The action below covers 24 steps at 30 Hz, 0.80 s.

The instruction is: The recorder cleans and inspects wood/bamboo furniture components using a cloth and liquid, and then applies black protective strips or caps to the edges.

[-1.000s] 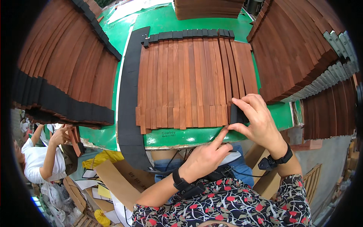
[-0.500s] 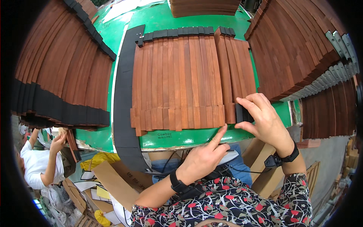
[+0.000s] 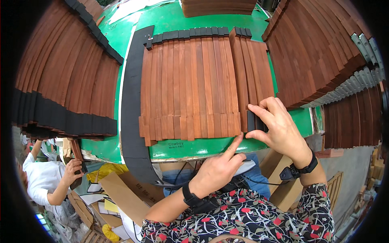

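Reddish-brown wooden slats (image 3: 190, 81) lie side by side in a row across the green tabletop. On the right of the row, a few slats have black-covered near ends (image 3: 254, 121). My right hand (image 3: 279, 129) grips the leftmost of these ends, its forefinger and thumb set apart along the black part; the other fingers rest behind. Against the near end of a bare slat (image 3: 243, 97) beside it, the forefinger of my left hand (image 3: 221, 166) is stretched out. Thumb and forefinger of that hand are apart, and its remaining fingers are curled and partly hidden.
Tall slat stacks stand at the left (image 3: 73, 69) and right (image 3: 316, 52), the right one near metal-plated ends (image 3: 360, 83). A black strip (image 3: 133, 97) runs down the table's left part. Cardboard (image 3: 129, 194) lies below the edge. A co-worker (image 3: 44, 174) handles a slat at lower left.
My right hand has shifted slightly left, and the black-ended slats beside it have moved left too, closer to the bare slat. My left hand stays in place. The co-worker's hand has lowered.
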Motion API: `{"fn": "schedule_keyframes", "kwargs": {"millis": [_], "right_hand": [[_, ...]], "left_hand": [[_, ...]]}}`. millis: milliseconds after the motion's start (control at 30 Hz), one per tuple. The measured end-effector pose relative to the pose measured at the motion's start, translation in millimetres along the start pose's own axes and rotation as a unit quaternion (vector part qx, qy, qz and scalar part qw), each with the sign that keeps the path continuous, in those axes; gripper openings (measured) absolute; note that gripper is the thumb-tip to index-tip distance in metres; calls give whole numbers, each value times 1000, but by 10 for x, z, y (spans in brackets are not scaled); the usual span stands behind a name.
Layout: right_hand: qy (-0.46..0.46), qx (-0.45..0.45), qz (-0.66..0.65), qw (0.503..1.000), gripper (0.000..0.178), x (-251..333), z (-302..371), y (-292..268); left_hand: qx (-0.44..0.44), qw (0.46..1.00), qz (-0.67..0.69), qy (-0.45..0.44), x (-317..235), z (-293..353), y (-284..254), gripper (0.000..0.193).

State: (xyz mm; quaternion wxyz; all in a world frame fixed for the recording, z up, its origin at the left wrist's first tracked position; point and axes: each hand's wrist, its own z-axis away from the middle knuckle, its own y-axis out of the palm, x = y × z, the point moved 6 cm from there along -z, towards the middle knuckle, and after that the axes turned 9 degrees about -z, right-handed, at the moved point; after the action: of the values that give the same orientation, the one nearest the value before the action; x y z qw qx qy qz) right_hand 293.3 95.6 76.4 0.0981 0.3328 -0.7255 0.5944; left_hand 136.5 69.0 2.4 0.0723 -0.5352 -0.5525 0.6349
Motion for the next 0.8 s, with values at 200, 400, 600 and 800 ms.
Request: {"fn": "schedule_keyframes", "kwargs": {"millis": [200,400,600,800], "right_hand": [[6,5,3,1000,62,-12,1,-1],[10,4,5,1000,63,-18,0,26],[0,-18,1,1000,71,0,-13,103],[9,-12,-38,999,63,-16,-4,94]], "left_hand": [[-13,1000,9,5,1,-8,-19,20],[-6,1000,6,1,-5,-3,-21,20],[6,1000,-3,9,-28,16,7,19],[-15,999,-40,-11,-74,12,42,17]]}}
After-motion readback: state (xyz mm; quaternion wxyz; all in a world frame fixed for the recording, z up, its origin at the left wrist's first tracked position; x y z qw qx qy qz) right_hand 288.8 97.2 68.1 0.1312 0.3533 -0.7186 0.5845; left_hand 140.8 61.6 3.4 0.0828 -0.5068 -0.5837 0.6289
